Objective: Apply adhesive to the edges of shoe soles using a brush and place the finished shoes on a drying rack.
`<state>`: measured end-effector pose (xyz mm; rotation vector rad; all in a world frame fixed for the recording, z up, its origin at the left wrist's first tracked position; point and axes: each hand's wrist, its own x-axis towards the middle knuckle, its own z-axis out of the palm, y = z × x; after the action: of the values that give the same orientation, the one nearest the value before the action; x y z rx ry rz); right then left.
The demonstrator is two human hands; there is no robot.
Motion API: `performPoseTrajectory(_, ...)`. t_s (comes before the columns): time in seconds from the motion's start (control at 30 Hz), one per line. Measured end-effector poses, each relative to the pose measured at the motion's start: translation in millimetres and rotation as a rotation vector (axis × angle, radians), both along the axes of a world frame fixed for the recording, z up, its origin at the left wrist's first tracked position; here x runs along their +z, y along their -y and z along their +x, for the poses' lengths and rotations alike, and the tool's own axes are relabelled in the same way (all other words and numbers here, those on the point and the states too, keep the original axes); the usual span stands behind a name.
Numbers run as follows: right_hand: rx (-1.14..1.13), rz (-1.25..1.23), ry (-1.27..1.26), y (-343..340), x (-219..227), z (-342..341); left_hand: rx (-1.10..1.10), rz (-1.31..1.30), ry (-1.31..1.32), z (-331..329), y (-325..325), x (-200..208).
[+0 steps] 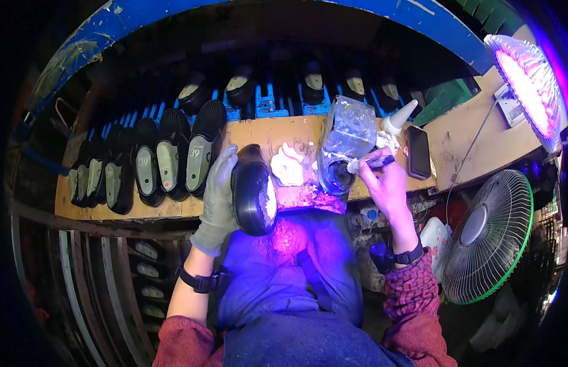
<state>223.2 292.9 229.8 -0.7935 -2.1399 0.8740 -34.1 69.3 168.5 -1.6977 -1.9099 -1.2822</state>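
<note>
My left hand (214,199), in a grey glove, grips a black shoe (248,199) above my lap at the bench edge. A bright pale patch shows on the shoe's right side. My bare right hand (387,183) pinches a slim brush-like tool (377,161). Its pale end reaches to the dark round mouth of a smeared pot (330,165), below a cloudy box-shaped container (352,125). Whether the tool's tip touches the pot's inside I cannot tell. A crumpled white cloth (287,166) lies on the bench between the shoe and the pot.
Several black shoes with grey insoles (169,156) line the wooden bench (155,210) at left. More stand on blue racks (272,104) behind. At right are a phone (418,153), a white cone nozzle (399,117), a glowing purple lamp (528,92) and a green-rimmed fan (489,235).
</note>
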Motion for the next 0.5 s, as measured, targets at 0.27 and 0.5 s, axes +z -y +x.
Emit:
performPoseTrajectory(0.27,-0.028,0.213,0.028,9,-21,15,0.022,-0.111,0.106,9,9,0)
performPoseTrajectory(0.5,-0.025,-0.325,-0.384,57,-38,17,-0.075,0.022,-0.082,43,54,-11)
